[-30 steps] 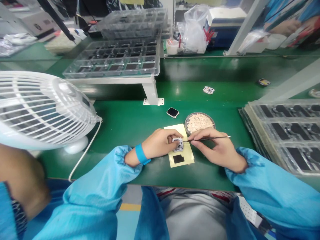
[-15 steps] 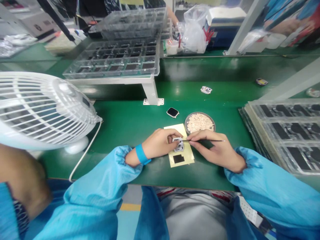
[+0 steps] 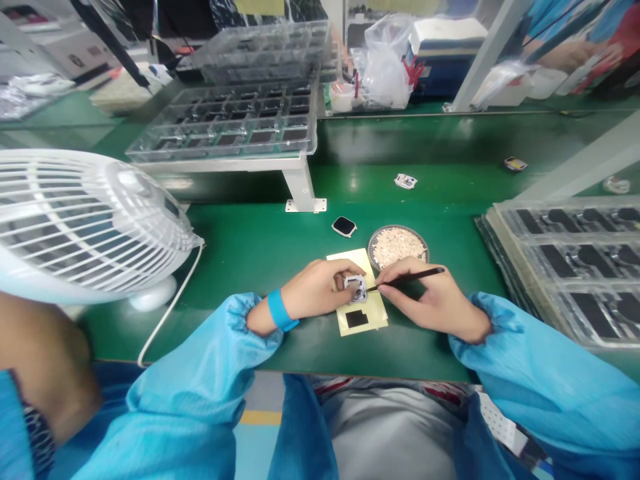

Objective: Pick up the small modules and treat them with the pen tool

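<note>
My left hand (image 3: 316, 287) is closed around a small white watch case (image 3: 355, 288), its open inner side facing up, with thumb and fingers at its left edge. My right hand (image 3: 434, 299) pinches dark tweezers (image 3: 415, 276), whose tip reaches the right edge of the case. Under the case lies a pale yellow backing sheet (image 3: 371, 265) with a black sticker-like piece (image 3: 357, 319) on its near part. Just beyond the sheet, a round grey dish (image 3: 371, 248) holds many small beige pieces. A watch with a black screen (image 3: 345, 227) rests left of the dish.
A white fan (image 3: 90, 223) stands at the left, beside another person's arm (image 3: 45, 360). Clear trays of dark parts (image 3: 225, 130) sit on a raised shelf; more trays (image 3: 575, 267) are stacked at the right. Two small white parts (image 3: 405, 181) (image 3: 515, 164) lie farther back.
The tweezers have turned in my right hand, so their broad side shows and their rear end is raised. Their tip has shifted slightly down and right at the case. My left hand keeps its hold.
</note>
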`<state>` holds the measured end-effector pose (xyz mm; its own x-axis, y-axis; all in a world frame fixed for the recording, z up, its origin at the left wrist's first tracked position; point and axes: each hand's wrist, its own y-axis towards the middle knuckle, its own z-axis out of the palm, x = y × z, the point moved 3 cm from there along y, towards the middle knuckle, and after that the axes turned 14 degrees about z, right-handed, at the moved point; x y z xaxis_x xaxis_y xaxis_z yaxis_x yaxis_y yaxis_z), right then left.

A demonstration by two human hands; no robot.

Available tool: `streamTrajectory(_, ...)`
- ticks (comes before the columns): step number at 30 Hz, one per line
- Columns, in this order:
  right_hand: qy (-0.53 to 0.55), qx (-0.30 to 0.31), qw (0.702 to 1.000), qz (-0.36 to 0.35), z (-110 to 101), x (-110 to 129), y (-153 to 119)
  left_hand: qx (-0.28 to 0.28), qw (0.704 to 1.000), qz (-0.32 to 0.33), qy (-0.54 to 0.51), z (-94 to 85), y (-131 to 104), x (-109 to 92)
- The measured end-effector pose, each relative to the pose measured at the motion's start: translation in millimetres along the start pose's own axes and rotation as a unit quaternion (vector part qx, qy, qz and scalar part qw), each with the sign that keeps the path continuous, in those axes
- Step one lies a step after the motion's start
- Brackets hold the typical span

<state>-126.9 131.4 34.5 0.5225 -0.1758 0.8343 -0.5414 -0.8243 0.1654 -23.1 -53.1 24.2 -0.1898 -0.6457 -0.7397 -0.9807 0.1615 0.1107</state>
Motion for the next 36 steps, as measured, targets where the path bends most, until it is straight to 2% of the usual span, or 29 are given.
streamTrajectory(11,0.005,0.007,0.999,0.032,4,1,3,-0.001,0.999,-0.015,-0.040,-1.9,-1,8)
streamTrajectory(14,0.075,0.042,0.994,0.069,2,-1,4,-0.009,0.997,-0.027,-0.065,-1.9,-1,11)
streamTrajectory(17,0.146,0.107,0.978,0.105,0,-6,6,-0.016,0.994,-0.043,-0.096,-1.9,0,13)
streamTrajectory(21,0.143,0.149,0.971,0.122,-4,-13,9,-0.027,0.989,-0.052,-0.133,-2.9,2,15)
streamTrajectory(24,0.152,0.125,0.970,0.139,-7,-11,13,-0.027,0.987,-0.060,-0.145,-3.3,3,14)
streamTrajectory(27,0.206,0.104,0.962,0.144,-12,0,11,-0.031,0.982,-0.067,-0.172,-4.5,4,10)
streamTrajectory(29,0.256,0.084,0.951,0.153,-17,10,3,-0.050,0.974,-0.073,-0.207,-7.3,6,8)
streamTrajectory(31,0.260,0.039,0.947,0.183,-24,19,-10,-0.078,0.970,-0.078,-0.217,-12.2,7,8)
streamTrajectory(34,0.177,-0.047,0.962,0.202,-50,29,-31,-0.108,0.969,-0.100,-0.197,-19.2,7,9)
streamTrajectory(36,0.056,-0.114,0.971,0.202,-86,30,-45,-0.112,0.969,-0.114,-0.187,-22.0,5,11)
